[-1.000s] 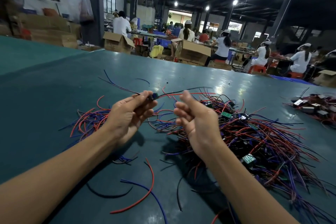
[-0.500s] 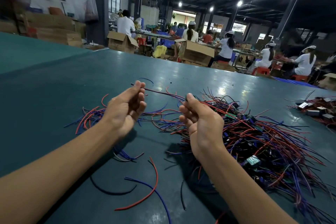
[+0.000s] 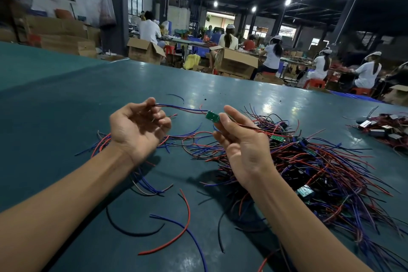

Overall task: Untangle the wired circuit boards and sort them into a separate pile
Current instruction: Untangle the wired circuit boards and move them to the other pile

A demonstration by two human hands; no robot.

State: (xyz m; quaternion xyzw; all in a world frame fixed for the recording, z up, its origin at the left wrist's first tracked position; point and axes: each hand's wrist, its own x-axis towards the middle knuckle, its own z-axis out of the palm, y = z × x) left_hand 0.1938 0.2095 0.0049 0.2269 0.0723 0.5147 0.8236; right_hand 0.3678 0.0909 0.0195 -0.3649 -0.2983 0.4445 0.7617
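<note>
A small green circuit board hangs in the air between my hands, with red and blue wires running off both sides. My left hand pinches the left wire ends at its fingertips, palm up. My right hand holds the board's right edge and its wires between thumb and fingers. Under and right of my right hand lies the big tangled pile of red, blue and black wires with green boards in it. A thinner spread of wires lies on the table below my left hand.
A dark green table carries everything. Loose cut wires lie near the front. A second heap of boards with wires sits at the far right. Behind the table are cardboard boxes and seated workers.
My hands have drawn apart and turned palm up. A green board has come free of the pile and now hangs between them on its stretched wires.
</note>
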